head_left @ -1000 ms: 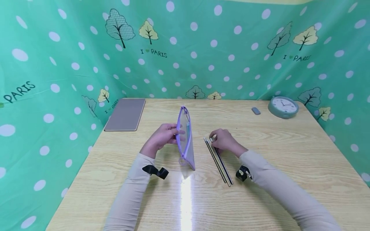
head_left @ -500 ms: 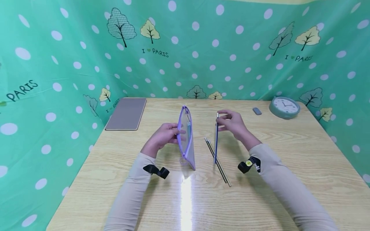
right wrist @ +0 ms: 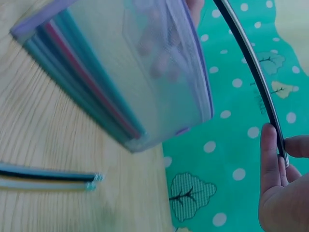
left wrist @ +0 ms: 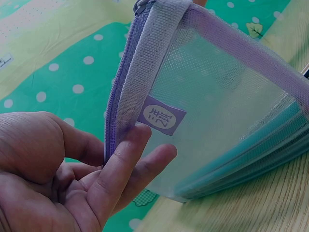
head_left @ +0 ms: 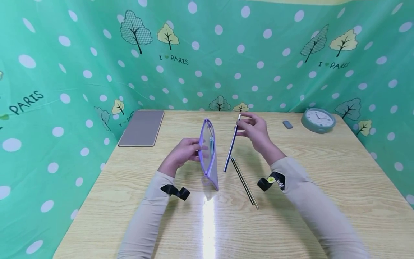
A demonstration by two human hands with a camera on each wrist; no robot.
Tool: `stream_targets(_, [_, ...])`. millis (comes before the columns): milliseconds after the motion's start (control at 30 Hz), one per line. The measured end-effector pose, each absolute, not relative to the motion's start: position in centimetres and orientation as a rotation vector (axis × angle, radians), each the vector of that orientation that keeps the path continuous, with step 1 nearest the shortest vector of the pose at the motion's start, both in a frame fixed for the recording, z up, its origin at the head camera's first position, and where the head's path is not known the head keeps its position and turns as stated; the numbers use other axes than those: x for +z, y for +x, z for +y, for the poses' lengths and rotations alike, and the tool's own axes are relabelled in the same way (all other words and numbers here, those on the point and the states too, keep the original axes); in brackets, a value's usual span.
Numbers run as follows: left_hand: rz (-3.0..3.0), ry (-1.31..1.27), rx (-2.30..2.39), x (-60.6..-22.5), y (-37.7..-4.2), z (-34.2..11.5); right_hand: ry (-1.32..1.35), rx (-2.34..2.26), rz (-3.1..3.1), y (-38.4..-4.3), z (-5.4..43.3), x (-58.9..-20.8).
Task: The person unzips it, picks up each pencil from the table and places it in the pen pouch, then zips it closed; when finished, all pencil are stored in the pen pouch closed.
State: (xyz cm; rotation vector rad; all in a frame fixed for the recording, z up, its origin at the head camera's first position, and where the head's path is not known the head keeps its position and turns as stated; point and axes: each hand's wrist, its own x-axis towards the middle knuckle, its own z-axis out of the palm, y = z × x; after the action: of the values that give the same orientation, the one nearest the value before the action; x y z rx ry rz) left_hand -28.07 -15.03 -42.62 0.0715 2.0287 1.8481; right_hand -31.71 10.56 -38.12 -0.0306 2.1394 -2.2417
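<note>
A purple mesh zip pencil case stands upright on the table with its zip side gaping. My left hand pinches the case's zipped edge between thumb and fingers. Through the mesh, several pencils show, mostly teal and one red. My right hand pinches a dark pencil near its upper end. That pencil is tilted in the air just right of the case, apart from it. Two more pencils lie side by side on the table below the right hand.
A grey notebook lies at the back left. Toward the back right are a small grey eraser-like block and a round teal clock. A green dotted curtain hangs behind the wooden table.
My right hand has picked up the dark pencil from beside the other two, raised it and brought it left toward the case. The left hand and case hold nearly still.
</note>
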Motion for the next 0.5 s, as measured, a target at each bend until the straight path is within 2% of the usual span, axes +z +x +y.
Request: stream_targets(500, [2.056, 0.082, 1.821, -42.9, -28.3, -14.9, -0.057, -2.465, 2.045, -31.0, 6.1, -37.9])
